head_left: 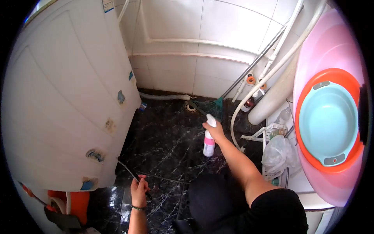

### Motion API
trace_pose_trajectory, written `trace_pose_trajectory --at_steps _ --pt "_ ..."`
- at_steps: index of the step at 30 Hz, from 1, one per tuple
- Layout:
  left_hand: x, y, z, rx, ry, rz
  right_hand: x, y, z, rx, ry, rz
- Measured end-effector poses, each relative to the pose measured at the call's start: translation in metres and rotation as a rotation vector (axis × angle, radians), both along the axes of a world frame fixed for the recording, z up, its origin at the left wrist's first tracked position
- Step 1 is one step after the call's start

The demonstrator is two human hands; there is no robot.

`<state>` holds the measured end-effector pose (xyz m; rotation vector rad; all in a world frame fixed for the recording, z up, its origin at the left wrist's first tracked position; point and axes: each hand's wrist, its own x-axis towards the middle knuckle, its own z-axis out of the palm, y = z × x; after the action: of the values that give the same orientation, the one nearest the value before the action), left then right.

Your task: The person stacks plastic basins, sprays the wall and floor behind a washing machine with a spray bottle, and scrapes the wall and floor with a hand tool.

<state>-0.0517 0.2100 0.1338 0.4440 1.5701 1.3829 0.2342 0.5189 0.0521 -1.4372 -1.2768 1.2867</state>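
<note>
My right hand (pixel 216 132) is wrapped round the neck of a white spray bottle (pixel 209 145) with a pink band, held upright over the dark floor. Its white spray head points up and away from me. Lower left, my left hand (pixel 139 192) is closed on a thin rod with a black grip (pixel 134 174); the rod's slim grey end reaches up toward the white appliance (pixel 66 97). A green broom-like head (pixel 213 107) on a long pole lies beyond the bottle, beside a round floor drain (pixel 191 107).
Black marbled tiles (pixel 156 136) cover the floor. At right, a light-blue basin (pixel 329 123) sits in an orange one (pixel 302 148) on a larger pink tub (pixel 315 46). A white hose (pixel 269 74), a brown bottle (pixel 248 104) and a plastic bag (pixel 278 156) stand nearby.
</note>
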Motion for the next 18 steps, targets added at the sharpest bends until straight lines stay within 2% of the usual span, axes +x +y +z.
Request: trace_pose_trajectory --at_steps 4,6,7,9,13,15,16,18 --pt "0.005 0.005 -0.007 0.004 -0.005 -0.031 0.002 0.039 -0.008 0.202 0.047 -0.221" --pt "0.008 0.007 -0.008 -0.013 0.019 -0.069 0.001 0.054 -0.002 0.239 -0.001 -0.215" --pt "0.010 0.008 -0.008 -0.014 0.020 -0.069 0.000 0.061 0.000 0.237 0.000 -0.215" --pt "0.013 0.010 -0.007 -0.049 0.028 -0.049 -0.003 0.071 0.000 0.135 -0.206 -0.303" --pt "0.013 0.011 -0.006 -0.040 0.042 -0.043 -0.006 0.077 -0.002 0.026 -0.237 -0.305" --pt "0.010 0.010 -0.008 -0.016 0.060 -0.055 -0.008 0.076 -0.005 0.199 -0.241 -0.257" --pt "0.009 0.009 -0.010 -0.016 0.059 -0.056 -0.009 0.079 -0.012 0.199 -0.241 -0.258" --pt "0.006 0.007 -0.014 -0.007 0.048 -0.058 -0.016 0.081 -0.017 0.349 -0.121 -0.246"
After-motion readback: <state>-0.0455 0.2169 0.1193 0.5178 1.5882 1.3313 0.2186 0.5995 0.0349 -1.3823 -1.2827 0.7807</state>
